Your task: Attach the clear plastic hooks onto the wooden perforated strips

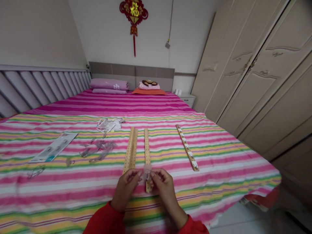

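Between my fingertips is a small clear hook, with a see-through round backing and a shiny metal part. It is above the near end of a narrow perforated wooden strip. My left hand pinches at the hook's left edge, and my right hand pinches its right side. Just beyond my left hand lie perforated wooden strips, side by side. Whether the hook touches the strip under it, I cannot tell.
On the left of the striped bedspread are a pile of clear hooks, a flat packet and opened packaging. To the right lies a wooden rail with several white round pieces. Wardrobes flank the bed.
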Tool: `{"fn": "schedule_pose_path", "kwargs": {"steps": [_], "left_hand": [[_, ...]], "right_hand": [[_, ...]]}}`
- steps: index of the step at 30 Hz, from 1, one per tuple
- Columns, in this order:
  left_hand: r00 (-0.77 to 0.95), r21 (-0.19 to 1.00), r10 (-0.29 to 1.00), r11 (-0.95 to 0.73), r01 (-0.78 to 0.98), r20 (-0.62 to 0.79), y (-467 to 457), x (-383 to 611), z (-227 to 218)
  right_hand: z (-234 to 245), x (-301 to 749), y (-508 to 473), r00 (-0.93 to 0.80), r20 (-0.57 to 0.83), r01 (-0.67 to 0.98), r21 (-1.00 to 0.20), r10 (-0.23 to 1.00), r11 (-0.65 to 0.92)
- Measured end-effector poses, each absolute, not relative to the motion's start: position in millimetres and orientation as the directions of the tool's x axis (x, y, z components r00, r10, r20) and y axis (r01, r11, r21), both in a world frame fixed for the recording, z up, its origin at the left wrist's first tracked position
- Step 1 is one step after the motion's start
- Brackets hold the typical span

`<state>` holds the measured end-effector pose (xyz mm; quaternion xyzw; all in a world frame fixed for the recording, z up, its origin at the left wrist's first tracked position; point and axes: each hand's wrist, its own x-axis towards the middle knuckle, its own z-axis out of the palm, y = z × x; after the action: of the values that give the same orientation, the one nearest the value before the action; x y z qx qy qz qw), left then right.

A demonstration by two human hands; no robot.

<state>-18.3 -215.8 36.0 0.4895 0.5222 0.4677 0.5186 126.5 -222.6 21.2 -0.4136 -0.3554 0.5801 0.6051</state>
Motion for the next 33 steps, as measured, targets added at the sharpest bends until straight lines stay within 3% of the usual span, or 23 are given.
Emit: {"fn": "schedule_pose_path", "kwargs": {"steps": [4, 9, 22, 33], "left_hand": [[0.080, 0.989, 0.987, 0.140, -0.045, -0.136, -209.1, -14.4, 30.3], [0.031, 0.987, 0.989, 0.147, -0.064, -0.146, -200.1, -6.7, 20.7], [-0.022, 0.970, 0.995, 0.098, 0.221, -0.095, -201.4, -2.9, -7.7], [-0.033, 0.952, 0.993, 0.122, 0.282, -0.117, -198.7, 3.3, -15.2]], "right_hand": [[15.1, 130.4, -220.2, 0.075, -0.080, -0.396, -0.917, 0.994, -0.044], [7.3, 135.1, -211.6, 0.101, -0.105, -0.365, -0.929, 0.989, -0.062], [-20.1, 137.1, -214.4, 0.119, -0.174, -0.281, -0.950, 0.977, -0.135], [-31.7, 135.9, -211.7, 0.132, -0.179, -0.262, -0.955, 0.975, -0.140]]}}
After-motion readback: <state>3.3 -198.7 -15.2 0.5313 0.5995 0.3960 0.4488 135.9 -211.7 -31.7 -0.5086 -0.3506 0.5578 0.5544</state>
